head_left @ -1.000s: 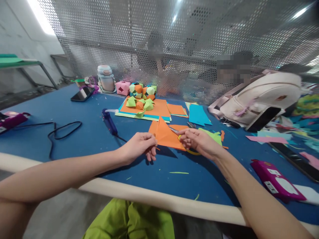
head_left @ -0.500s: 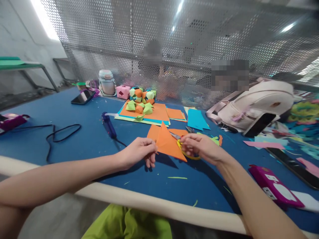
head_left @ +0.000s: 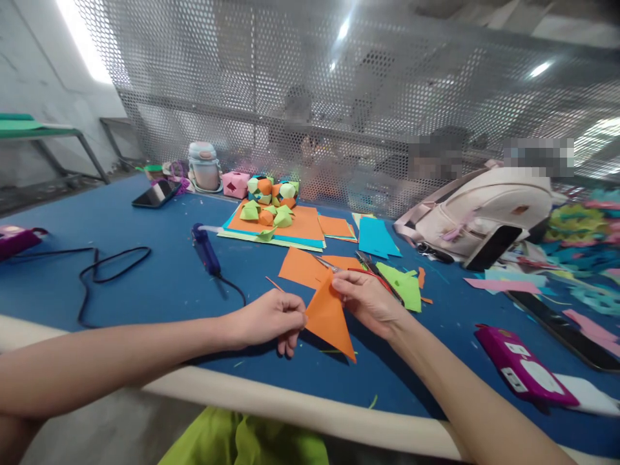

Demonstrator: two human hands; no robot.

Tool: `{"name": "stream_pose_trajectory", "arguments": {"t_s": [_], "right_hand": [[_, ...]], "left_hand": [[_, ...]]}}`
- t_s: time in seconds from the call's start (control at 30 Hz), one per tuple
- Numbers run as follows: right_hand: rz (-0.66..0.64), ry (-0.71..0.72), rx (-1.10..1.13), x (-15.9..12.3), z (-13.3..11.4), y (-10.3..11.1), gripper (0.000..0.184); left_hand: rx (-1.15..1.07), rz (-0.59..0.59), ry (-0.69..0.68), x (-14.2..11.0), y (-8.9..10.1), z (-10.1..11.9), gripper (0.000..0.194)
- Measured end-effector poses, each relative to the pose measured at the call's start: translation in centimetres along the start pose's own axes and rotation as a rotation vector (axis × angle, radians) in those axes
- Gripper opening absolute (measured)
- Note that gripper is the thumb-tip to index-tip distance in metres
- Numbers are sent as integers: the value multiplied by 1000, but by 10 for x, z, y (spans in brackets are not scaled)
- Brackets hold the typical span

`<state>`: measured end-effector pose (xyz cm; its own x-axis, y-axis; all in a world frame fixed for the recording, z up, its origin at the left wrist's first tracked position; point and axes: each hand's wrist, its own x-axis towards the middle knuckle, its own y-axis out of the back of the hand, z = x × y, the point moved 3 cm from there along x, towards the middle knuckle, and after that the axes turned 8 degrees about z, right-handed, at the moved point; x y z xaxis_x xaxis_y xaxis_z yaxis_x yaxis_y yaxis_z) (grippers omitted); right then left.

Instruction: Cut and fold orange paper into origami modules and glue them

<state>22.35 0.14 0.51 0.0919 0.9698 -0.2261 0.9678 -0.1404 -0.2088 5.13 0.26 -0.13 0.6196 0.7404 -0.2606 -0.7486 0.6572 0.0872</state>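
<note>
An orange paper triangle [head_left: 330, 318] is held up off the blue table [head_left: 145, 278] between both my hands. My left hand [head_left: 268, 319] pinches its left corner with fingers closed. Fingers of my right hand [head_left: 369, 301] are closed on its top right edge. Behind it an orange sheet [head_left: 301, 266] lies flat, with scissors [head_left: 375, 271] and green paper scraps [head_left: 404, 285] beside it. Further back sits a stack of orange, blue and green sheets [head_left: 300, 229] with folded paper shapes [head_left: 268, 200] on top.
A blue glue gun [head_left: 206, 248] and black cord [head_left: 104, 274] lie to the left. A phone [head_left: 155, 194], a bottle [head_left: 203, 166] and a pink box [head_left: 234, 184] stand at the back. A pale backpack [head_left: 489, 210], paper scraps and a purple device [head_left: 520, 368] are on the right. Perforated metal screen behind.
The orange triangle has come off the sheet behind it and moved toward me and down. My right hand has left the yellow-handled scissors and now pinches the paper.
</note>
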Motion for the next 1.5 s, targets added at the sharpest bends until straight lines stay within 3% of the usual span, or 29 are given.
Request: {"name": "stream_pose_trajectory", "arguments": {"t_s": [0.13,0.33,0.47,0.63,0.73,0.87,1.0,1.13,1.3,1.5], "right_hand": [[-77,-104,-18,-5,9,-10,32],[137,78,65,11,2,5,32],[178,111,111,18,-9,22,34],[-7,3,-4,7,5,6,40],[-30,122,-201,0,15,-9,41],[169,383,-519,-3,16,-13,54],[247,517,-615,-1,14,-11,57],[248,534,-638,1,14,-10,57],[149,506,-569,3,9,-13,48],[288,516,-543,5,9,-8,49]], "left_hand": [[-18,-58,27,0,-2,-2,7],[-52,-50,26,0,1,0,7],[-82,-19,24,1,4,1,10],[-126,111,-24,6,11,0,14],[-90,115,-10,7,10,-3,13],[-40,62,11,6,2,-5,13],[-61,54,20,5,-2,-5,14],[-65,53,20,4,-2,-5,14],[-21,34,36,4,-2,-6,11],[-15,-3,24,3,-5,-4,11]]}}
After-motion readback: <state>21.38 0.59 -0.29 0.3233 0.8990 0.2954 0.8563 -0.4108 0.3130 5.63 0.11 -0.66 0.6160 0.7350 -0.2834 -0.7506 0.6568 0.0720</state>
